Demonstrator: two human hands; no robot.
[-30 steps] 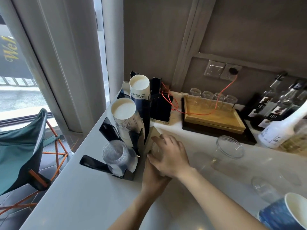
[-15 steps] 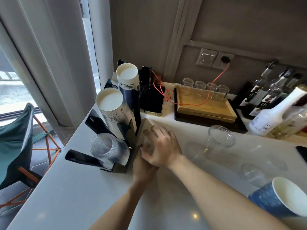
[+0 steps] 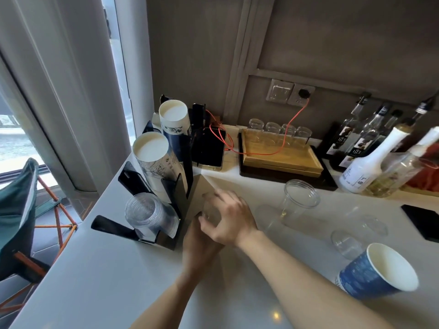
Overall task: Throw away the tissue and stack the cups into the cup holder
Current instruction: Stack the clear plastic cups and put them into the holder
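Note:
A black cup holder [image 3: 175, 195] stands at the counter's left end. It carries two stacks of white-and-blue paper cups [image 3: 153, 153] and a stack of clear plastic cups [image 3: 147, 214]. My right hand [image 3: 230, 214] curls round a small clear cup [image 3: 209, 216] right beside the holder's right side. My left hand [image 3: 199, 245] lies under the right one, its fingers hidden. A clear cup [image 3: 299, 198] stands upright to the right. Another clear cup [image 3: 348, 243] and a blue paper cup [image 3: 377, 273] lie on their sides. No tissue is in view.
A phone [image 3: 209, 150] on a red cable leans behind the holder. A wooden tray [image 3: 280, 157] with small glasses sits by the wall, several bottles [image 3: 363, 167] to its right. A black coaster [image 3: 422, 222] lies far right. A folding chair [image 3: 16, 210] stands beyond the counter's left edge.
Both hands stay beside the holder on the clear cup; the right hand's fingers have spread a little. My head has turned right, bringing more of the fallen cups into view.

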